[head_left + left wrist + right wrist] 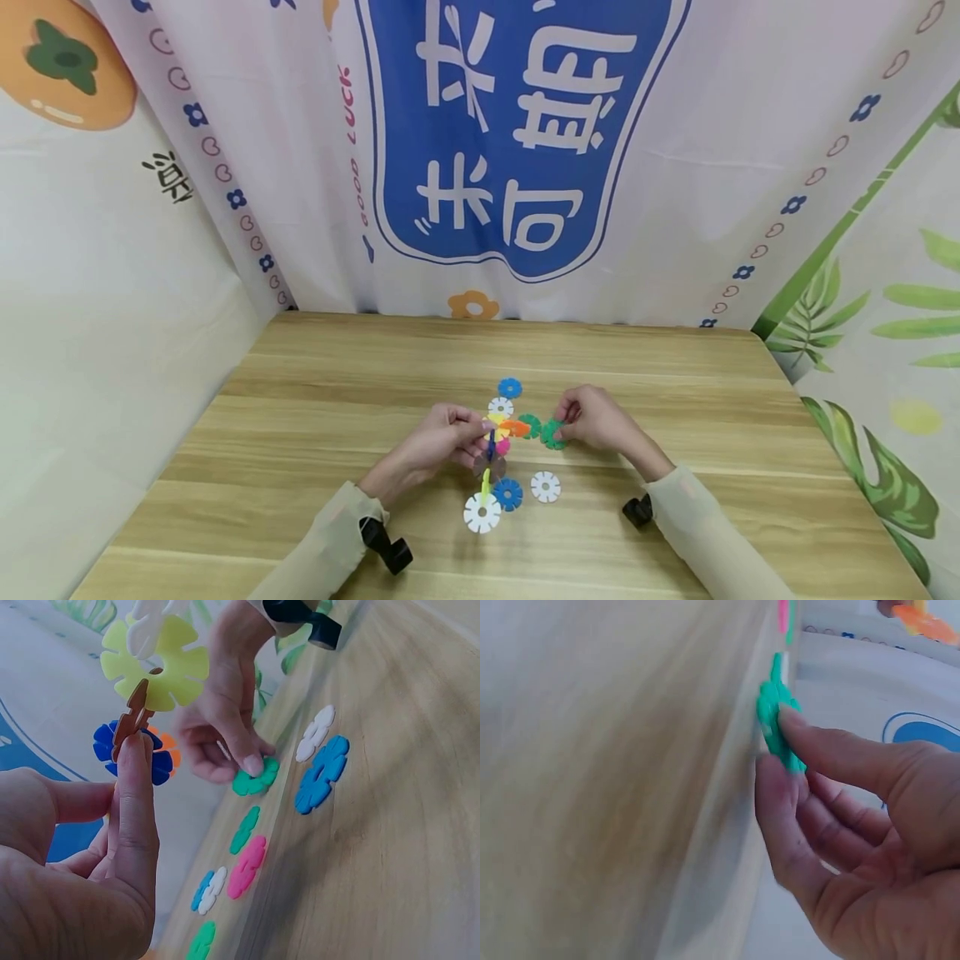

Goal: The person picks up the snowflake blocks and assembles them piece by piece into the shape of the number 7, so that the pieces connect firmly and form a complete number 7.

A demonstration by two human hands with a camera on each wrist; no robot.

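My left hand [442,442] pinches a joined chain of notched plastic flower discs, held above the table. In the left wrist view thumb and finger are at the brown disc [127,726], with a dark blue disc [161,768] behind. A yellow disc [187,666] slots onto the brown one, and a white disc [474,518] forms the near end. An orange disc [517,429] sticks out to the right. With thumb and fingers my right hand [598,421] pinches a green disc [771,712] close over the table, right of the chain.
Loose discs lie on the wooden table [337,367]: another green one [244,831], a pink one [246,868], and blue [510,382] and white ones behind the chain. Nearer me are a blue disc [516,500] and a white disc [546,497]. A printed curtain [300,167] hangs at the back.
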